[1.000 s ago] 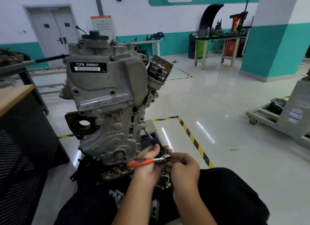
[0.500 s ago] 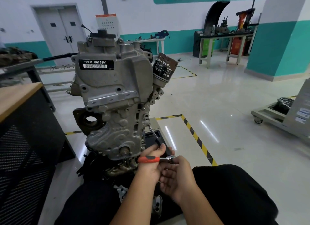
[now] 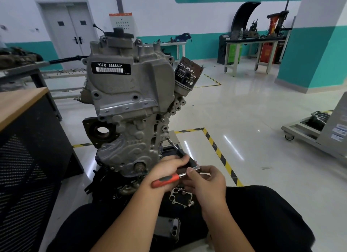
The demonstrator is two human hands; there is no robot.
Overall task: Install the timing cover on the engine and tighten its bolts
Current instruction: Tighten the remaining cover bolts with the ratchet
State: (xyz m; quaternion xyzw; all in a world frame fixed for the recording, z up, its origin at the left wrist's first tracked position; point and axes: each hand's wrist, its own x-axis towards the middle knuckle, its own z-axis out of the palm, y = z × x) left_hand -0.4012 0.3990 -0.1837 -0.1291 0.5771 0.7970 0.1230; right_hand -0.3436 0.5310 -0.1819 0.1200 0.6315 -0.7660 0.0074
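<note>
The grey engine [image 3: 131,109] stands upright on the floor with the cast timing cover [image 3: 129,150] on its near face. A long extension bar [image 3: 173,145] runs from a bolt on the cover's right edge down to a small ratchet with a red handle [image 3: 166,180]. My left hand [image 3: 169,169] grips the black base of the extension by the ratchet head. My right hand [image 3: 205,180] pinches the ratchet's metal neck, thumb on top. The ratchet head is hidden between the two hands.
A metal gasket [image 3: 180,195] and a phone [image 3: 169,229] lie on my dark lap. A black mesh cabinet with a wooden top [image 3: 24,139] stands at the left. The oil filter [image 3: 187,77] juts from the engine's right. A wheeled stand [image 3: 319,131] sits far right.
The camera has shifted closer and slightly left. The red handle has swung down to the left, and my right hand has moved up onto the ratchet's neck.
</note>
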